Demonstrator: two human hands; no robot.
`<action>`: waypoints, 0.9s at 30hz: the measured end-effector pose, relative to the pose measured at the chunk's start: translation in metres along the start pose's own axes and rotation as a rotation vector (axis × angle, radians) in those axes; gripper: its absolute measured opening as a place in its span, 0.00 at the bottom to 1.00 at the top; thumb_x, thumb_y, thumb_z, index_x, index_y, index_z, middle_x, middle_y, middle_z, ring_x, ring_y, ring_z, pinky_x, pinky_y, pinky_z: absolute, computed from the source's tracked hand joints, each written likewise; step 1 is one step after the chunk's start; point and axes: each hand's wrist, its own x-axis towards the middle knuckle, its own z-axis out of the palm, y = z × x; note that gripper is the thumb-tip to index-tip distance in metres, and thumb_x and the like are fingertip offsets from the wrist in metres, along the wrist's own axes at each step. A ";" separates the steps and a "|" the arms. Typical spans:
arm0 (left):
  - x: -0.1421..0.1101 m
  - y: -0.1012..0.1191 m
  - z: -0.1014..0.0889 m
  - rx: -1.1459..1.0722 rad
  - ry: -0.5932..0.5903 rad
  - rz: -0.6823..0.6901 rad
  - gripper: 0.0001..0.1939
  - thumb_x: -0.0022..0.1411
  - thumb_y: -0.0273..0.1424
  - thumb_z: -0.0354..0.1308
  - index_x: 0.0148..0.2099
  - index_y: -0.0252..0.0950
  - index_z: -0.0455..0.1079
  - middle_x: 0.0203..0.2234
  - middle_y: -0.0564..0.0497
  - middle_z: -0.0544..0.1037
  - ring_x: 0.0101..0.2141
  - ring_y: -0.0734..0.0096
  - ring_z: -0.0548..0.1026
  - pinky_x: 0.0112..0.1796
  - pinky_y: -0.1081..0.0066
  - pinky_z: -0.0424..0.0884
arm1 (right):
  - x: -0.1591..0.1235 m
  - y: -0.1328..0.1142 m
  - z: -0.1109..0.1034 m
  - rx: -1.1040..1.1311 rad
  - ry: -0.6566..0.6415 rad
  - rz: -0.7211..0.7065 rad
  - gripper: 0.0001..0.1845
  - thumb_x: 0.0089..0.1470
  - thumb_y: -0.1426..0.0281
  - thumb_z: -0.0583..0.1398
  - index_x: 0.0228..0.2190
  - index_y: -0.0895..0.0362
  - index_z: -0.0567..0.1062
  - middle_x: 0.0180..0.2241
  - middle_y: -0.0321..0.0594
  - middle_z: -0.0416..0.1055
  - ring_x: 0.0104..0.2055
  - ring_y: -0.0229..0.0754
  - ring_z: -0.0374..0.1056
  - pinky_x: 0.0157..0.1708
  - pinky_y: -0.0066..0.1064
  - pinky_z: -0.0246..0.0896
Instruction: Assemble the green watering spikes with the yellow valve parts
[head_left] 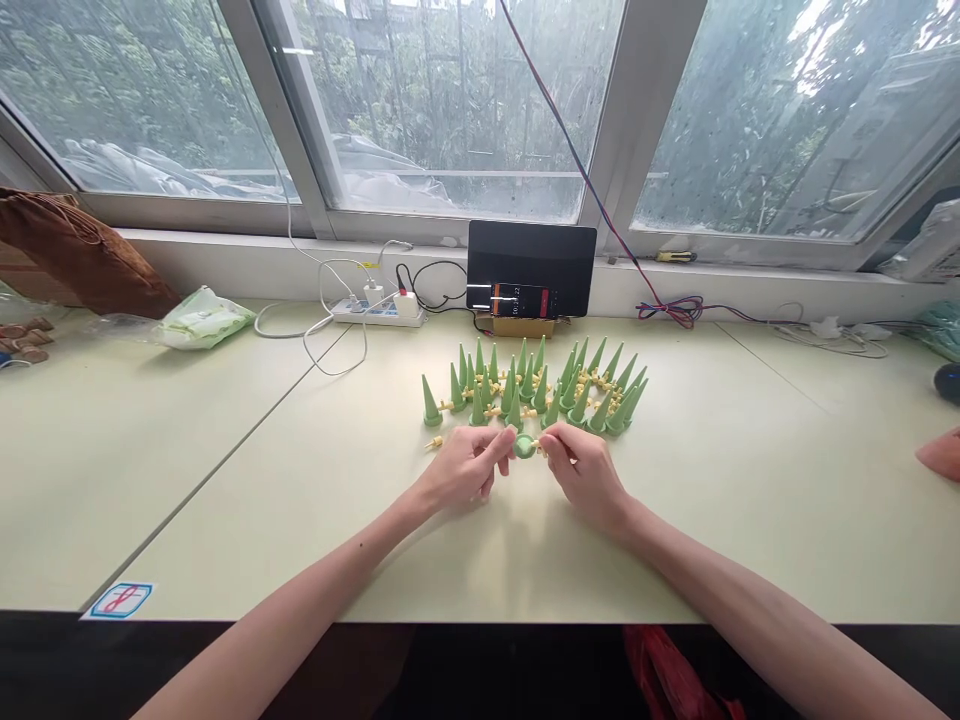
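Observation:
Both my hands meet at the middle of the pale green table (pixel 225 470). My left hand (pixel 463 470) pinches a small green cone (pixel 524 446), seen end-on between the two hands. My right hand (pixel 581 468) pinches a small yellow piece (pixel 541 449) against that cone. Just beyond my fingers stands a cluster of several upright green cones (pixel 536 390) with yellow pieces among them. One more cone (pixel 430 401) stands apart at the left, and a loose yellow piece (pixel 434 441) lies near my left hand.
A dark tablet (pixel 531 262) with a phone (pixel 523 299) propped before it stands at the window sill. A power strip (pixel 379 311) with white cables lies to its left. A green packet (pixel 202 318) and brown cloth (pixel 75 250) lie far left. Another person's hand (pixel 943 453) shows at the right edge.

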 end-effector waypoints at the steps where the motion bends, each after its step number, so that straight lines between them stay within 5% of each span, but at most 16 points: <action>1: 0.000 0.001 0.000 -0.025 -0.043 -0.047 0.33 0.67 0.56 0.45 0.25 0.33 0.67 0.12 0.55 0.69 0.11 0.79 0.64 0.17 0.77 0.61 | 0.000 -0.001 0.000 -0.008 0.000 -0.028 0.21 0.68 0.59 0.50 0.25 0.55 0.67 0.20 0.33 0.61 0.22 0.36 0.55 0.24 0.29 0.52; 5: 0.000 0.004 -0.001 -0.130 -0.174 -0.139 0.30 0.63 0.57 0.52 0.27 0.34 0.68 0.12 0.55 0.69 0.12 0.78 0.65 0.16 0.77 0.59 | 0.000 -0.001 0.001 -0.013 -0.019 -0.096 0.19 0.68 0.61 0.50 0.27 0.55 0.69 0.23 0.36 0.66 0.24 0.37 0.59 0.26 0.29 0.54; 14: 0.000 -0.002 0.000 -0.180 -0.158 -0.096 0.23 0.62 0.50 0.58 0.29 0.34 0.67 0.13 0.57 0.67 0.14 0.79 0.65 0.19 0.76 0.60 | 0.000 0.003 0.000 -0.013 -0.073 -0.099 0.18 0.68 0.64 0.50 0.26 0.55 0.66 0.23 0.35 0.64 0.24 0.37 0.58 0.27 0.28 0.53; 20: -0.001 -0.004 0.006 0.017 0.058 0.079 0.19 0.61 0.44 0.63 0.29 0.34 0.64 0.17 0.57 0.68 0.18 0.78 0.67 0.21 0.76 0.62 | -0.001 0.005 0.004 0.004 -0.042 -0.034 0.20 0.67 0.62 0.50 0.23 0.55 0.63 0.20 0.32 0.58 0.22 0.36 0.52 0.24 0.28 0.50; 27: 0.001 -0.014 0.013 0.252 0.280 0.461 0.16 0.61 0.38 0.65 0.46 0.34 0.71 0.25 0.54 0.72 0.24 0.77 0.70 0.24 0.76 0.70 | -0.003 0.004 0.008 0.173 -0.063 0.109 0.22 0.68 0.59 0.50 0.23 0.54 0.59 0.17 0.30 0.55 0.20 0.35 0.50 0.22 0.29 0.46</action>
